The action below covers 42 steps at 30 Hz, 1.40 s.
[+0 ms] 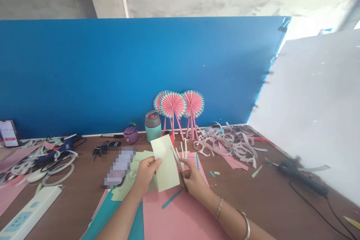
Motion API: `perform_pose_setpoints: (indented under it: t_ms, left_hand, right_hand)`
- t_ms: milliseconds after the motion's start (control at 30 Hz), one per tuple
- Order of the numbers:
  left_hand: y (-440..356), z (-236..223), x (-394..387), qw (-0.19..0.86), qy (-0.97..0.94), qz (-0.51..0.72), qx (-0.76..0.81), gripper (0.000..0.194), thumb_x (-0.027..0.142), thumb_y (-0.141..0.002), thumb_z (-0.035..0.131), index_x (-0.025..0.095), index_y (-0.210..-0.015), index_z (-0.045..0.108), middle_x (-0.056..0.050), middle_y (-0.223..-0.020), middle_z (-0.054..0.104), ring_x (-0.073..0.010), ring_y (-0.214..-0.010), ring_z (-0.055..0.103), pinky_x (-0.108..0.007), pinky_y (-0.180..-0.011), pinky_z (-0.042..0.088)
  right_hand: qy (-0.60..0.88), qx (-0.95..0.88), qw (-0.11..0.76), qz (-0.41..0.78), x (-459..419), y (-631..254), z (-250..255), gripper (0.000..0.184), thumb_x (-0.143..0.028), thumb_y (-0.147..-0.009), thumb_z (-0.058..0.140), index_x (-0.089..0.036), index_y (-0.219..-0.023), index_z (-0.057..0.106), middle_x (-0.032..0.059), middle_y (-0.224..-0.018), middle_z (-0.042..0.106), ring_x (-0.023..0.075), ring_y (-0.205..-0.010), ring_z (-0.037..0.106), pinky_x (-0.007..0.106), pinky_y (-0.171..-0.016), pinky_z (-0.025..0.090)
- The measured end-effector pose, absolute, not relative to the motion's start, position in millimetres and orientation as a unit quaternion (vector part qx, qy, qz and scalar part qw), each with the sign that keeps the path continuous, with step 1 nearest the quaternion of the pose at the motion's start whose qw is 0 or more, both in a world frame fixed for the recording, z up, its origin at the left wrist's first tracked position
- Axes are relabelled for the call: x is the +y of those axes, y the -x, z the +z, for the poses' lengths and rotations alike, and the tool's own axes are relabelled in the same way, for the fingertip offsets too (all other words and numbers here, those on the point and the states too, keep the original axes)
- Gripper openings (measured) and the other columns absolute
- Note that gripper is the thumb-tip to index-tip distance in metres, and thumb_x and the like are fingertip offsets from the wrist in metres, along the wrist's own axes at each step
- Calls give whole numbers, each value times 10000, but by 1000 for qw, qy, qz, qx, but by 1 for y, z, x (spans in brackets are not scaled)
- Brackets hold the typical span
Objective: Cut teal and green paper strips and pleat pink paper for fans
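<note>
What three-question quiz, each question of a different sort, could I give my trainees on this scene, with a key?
1. Multiple choice: what does the right hand hold?
A) a ruler
B) scissors
C) a paintbrush

2. True or false: in this view, the purple pot stands to the left of the teal flask.

3. Fill in: the left hand holds a pale sheet, and the panel behind the paper fans is ____ in colour.

Key: 1. B; 2. True; 3. blue

A craft workspace, judging by scissors [180,167], pleated paper fans [173,105] and curled strips [233,142] heaped on the desk [242,198].
</note>
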<state>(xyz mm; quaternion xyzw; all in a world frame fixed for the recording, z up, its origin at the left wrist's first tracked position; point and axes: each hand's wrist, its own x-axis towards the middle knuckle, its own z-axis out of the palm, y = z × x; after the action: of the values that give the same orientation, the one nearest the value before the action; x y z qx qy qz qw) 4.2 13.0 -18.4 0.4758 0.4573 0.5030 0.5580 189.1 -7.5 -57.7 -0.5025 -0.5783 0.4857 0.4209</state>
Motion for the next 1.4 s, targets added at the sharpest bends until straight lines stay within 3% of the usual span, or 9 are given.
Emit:
perform_pose_setpoints:
  t_ms: [533, 867, 1033, 1400]
  left_hand:
    - [-4, -22, 13, 566, -472, 497, 458, 329, 428, -656, 689, 143, -821, 704, -25, -648, 682, -170, -578, 588, -248, -530, 443]
    - [-8, -20, 11, 549, -494, 486, 466, 319, 435, -629, 700, 125, -700, 682, -4, -563, 642, -153, -509, 553, -237, -483, 416]
    - [-6, -19, 12, 548, -494, 497, 457, 342, 427, -638, 696, 126, -801, 696, -22, -638, 680, -200, -630, 618, -271, -581, 474]
    - [-7, -20, 11, 554, -493, 498, 451, 347, 422, -659, 687, 114, -817, 702, -37, -661, 691, -191, -611, 616, -269, -573, 472]
  right_hand:
    - [508, -567, 420, 494, -11, -187, -50, 568, -279, -696, 589, -190, -1228, 408, -119, -450, 376, 75, -407, 352, 169, -390, 256]
    - [515, -563, 418, 493, -11, -187, -47, 567, -273, -694, 596, -170, -1215, 400, -121, -443, 376, 80, -401, 373, 173, -383, 270]
    - [524, -560, 415, 490, -11, -188, -46, 543, -200, -687, 554, -179, -1212, 416, -124, -440, 365, 73, -395, 338, 167, -376, 259]
    - [509, -559, 424, 499, -12, -188, -50, 543, -189, -693, 545, -196, -1219, 410, -121, -446, 368, 73, -402, 329, 168, -378, 258]
